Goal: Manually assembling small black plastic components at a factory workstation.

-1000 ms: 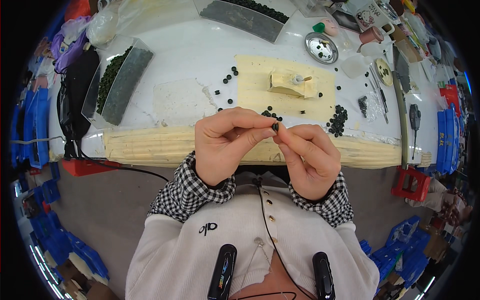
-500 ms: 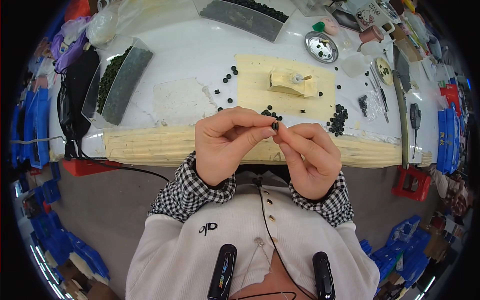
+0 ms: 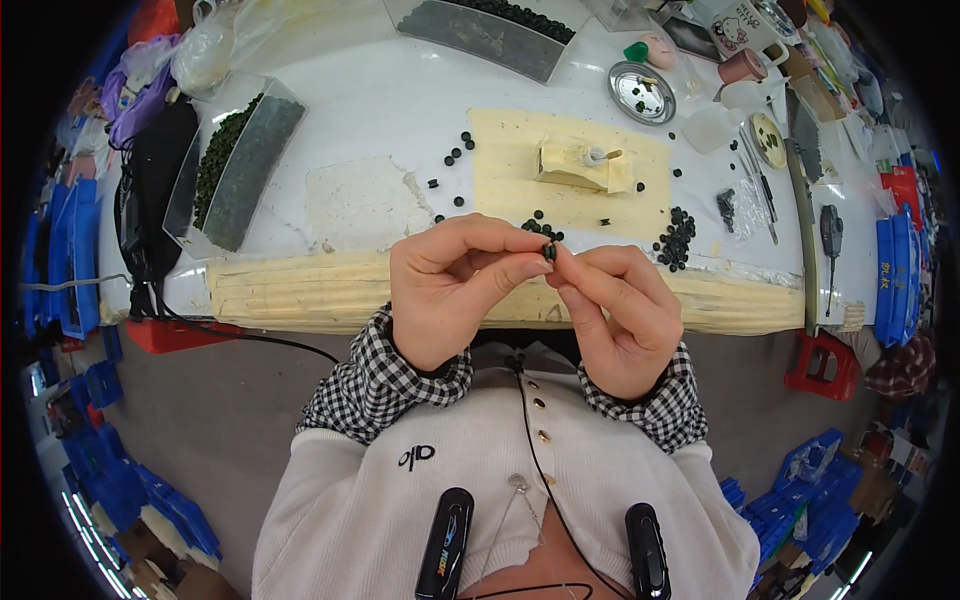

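Observation:
A small black round grooved part (image 3: 549,253) is pinched between the fingertips of both my hands, just above the table's front edge. My left hand (image 3: 440,290) grips it from the left with thumb and index finger. From the right, the fingertips of my right hand (image 3: 632,310) press against it; its other fingers are curled. Beyond my fingers lies a loose group of similar black parts (image 3: 541,229), partly hidden by the left hand. A bigger pile of them (image 3: 676,238) sits right of my right hand. The yellow block (image 3: 575,170) with a small upright peg stands on a yellow sheet (image 3: 500,150).
Clear bins of dark small parts stand at left (image 3: 245,180) and at the back (image 3: 490,42). A round metal dish (image 3: 642,93), thin tools (image 3: 760,190) and a cup (image 3: 742,66) are at right. A padded yellow strip (image 3: 300,290) lines the front edge.
Both hands stay in almost the same place, still pinching the black part, which looks slightly turned. At the far right edge, a plaid cloth or sleeve has shifted.

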A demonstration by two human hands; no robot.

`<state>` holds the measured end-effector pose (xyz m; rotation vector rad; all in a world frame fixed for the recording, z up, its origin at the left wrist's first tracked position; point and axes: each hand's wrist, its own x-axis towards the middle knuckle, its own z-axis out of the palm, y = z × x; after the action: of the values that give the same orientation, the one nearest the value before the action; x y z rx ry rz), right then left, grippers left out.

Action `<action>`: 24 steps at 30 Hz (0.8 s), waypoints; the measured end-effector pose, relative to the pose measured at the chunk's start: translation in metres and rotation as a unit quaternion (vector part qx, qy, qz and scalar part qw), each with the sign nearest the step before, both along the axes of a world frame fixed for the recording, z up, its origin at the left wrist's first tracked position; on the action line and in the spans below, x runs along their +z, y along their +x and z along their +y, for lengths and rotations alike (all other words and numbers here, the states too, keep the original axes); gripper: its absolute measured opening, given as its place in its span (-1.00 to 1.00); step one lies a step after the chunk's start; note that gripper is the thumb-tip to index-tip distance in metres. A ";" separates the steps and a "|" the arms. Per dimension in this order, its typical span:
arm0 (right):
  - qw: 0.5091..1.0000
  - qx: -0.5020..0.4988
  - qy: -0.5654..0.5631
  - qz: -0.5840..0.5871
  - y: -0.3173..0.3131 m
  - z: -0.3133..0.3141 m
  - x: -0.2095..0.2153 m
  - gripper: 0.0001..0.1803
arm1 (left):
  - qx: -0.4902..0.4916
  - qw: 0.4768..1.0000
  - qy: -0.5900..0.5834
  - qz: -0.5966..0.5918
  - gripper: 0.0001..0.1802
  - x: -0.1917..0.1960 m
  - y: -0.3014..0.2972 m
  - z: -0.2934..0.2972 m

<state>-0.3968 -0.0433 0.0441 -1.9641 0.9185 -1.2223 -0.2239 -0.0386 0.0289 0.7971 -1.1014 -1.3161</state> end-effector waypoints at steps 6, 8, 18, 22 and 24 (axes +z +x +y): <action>1.000 0.002 -0.005 0.003 0.000 0.000 0.000 -0.65 | -0.002 1.000 0.001 -0.002 -0.83 0.000 0.000 0.000; 1.000 0.002 -0.008 0.005 0.000 0.000 0.000 -0.65 | -0.001 1.000 0.002 -0.001 -0.83 -0.001 0.000 0.000; 1.000 -0.013 -0.013 0.011 -0.001 -0.001 -0.001 -0.64 | 0.013 1.000 -0.009 -0.013 -0.81 -0.002 -0.002 0.001; 1.000 -0.015 -0.012 0.011 -0.001 -0.001 -0.001 -0.64 | 0.013 0.999 -0.016 -0.045 -0.80 -0.004 0.000 0.000; 1.000 -0.014 -0.014 0.014 0.000 -0.002 0.000 -0.63 | 0.014 0.999 -0.012 -0.051 -0.80 -0.004 0.000 0.000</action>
<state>-0.3973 -0.0451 0.0444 -1.9998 0.9511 -1.2330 -0.2238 -0.0389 0.0253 0.8672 -1.1809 -1.2485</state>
